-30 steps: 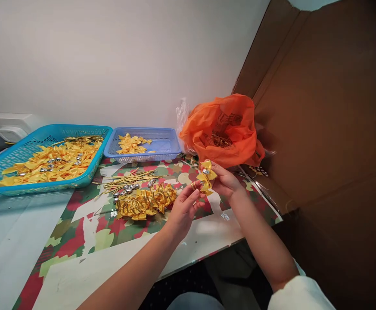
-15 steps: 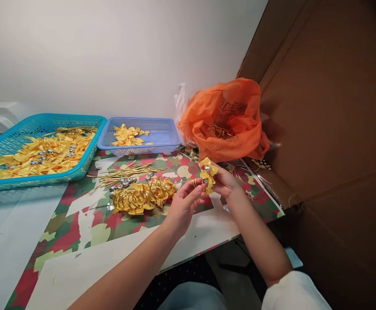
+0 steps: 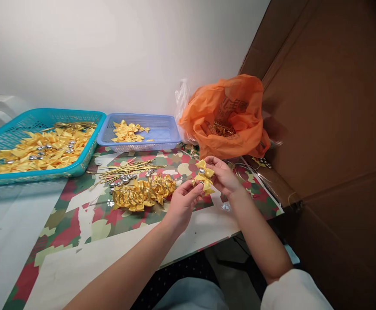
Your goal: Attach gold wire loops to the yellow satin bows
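Between my hands are yellow ribbon bows (image 3: 204, 173) with silver bells on them and a coil of gold wire at their left. My left hand (image 3: 185, 199) is closed on their lower left part, thumb on top. My right hand (image 3: 224, 175) pinches them from the right, its fingertips partly hidden behind the ribbon. On the table to the left lies a row of finished-looking yellow bows with gold wire coils (image 3: 144, 193). Silver bells (image 3: 123, 181) lie just behind that row, beside a bundle of straight gold wires (image 3: 128, 168).
A teal basket (image 3: 84, 161) of yellow bows, bells and gold wires stands at the left. Next to it is a blue basket (image 3: 162, 121) with several bows. An orange plastic bag (image 3: 194, 118) stands behind my hands, and cardboard (image 3: 330, 107) rises along the right.
The bows have turned slightly in my hands and shifted a little left. My right fingers have moved up behind the upper bow. The view has tilted slightly.
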`<state>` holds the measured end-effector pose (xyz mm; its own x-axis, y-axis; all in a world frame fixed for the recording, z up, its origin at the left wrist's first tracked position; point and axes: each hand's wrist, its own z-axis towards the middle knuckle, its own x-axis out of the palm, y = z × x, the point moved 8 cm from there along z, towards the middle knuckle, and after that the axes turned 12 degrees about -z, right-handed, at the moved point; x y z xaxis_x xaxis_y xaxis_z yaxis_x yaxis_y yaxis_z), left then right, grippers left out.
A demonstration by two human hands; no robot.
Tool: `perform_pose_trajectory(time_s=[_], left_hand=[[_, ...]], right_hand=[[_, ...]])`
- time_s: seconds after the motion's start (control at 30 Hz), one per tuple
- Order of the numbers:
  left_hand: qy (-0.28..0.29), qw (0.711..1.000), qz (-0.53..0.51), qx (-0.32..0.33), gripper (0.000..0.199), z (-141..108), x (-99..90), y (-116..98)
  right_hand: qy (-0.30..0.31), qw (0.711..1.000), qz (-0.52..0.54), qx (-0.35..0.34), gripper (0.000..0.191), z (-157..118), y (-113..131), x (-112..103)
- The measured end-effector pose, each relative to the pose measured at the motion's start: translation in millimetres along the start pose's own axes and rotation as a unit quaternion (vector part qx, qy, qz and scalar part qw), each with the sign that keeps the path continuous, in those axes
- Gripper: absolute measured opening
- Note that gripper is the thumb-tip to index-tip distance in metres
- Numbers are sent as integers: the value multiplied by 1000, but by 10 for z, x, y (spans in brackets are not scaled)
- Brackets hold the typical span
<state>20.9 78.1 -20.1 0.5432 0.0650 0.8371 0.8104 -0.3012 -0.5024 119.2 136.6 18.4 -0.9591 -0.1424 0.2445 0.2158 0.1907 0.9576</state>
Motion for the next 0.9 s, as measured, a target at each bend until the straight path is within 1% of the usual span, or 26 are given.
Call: perform_pose_trajectory(time_s=[0.13,0.2,0.27,0.37,0.43,0.53,0.67,0.73,0.8,0.9], left_hand=[[-2,1000,1,5,37,-2,10,-19],[0,1000,17,21,37,-2,13,-45],[-3,998,37,41,36,-4,10,-78],[-23,995,65,72,35,-16,-2,-137],[-38,992,78,87,35,-27,-4,-172],[-53,990,88,94,36,-35,-8,-194],[-78,987,102,93,38,-20,-74,-191],[-79,986,117,86,38,-3,-103,-175],[-68,986,132,79,40,14,-108,-156],[-49,989,122,66,43,27,-91,-130]], right_hand=[[-10,1000,1,16,41,13,-72,-7],[-9,1000,-8,8,39,-6,-107,21],[-11,1000,-22,-13,35,-41,-130,56],[-13,998,-46,-47,34,-102,-169,116],[-16,997,-51,-57,33,-127,-215,147],[-25,997,-51,-55,32,-126,-315,168],[-45,994,-78,-55,32,-93,-401,136],[-60,989,-115,-76,30,-91,-357,86],[-76,974,-177,-119,22,-120,-227,22],[-86,931,-305,-181,5,-211,33,-50]])
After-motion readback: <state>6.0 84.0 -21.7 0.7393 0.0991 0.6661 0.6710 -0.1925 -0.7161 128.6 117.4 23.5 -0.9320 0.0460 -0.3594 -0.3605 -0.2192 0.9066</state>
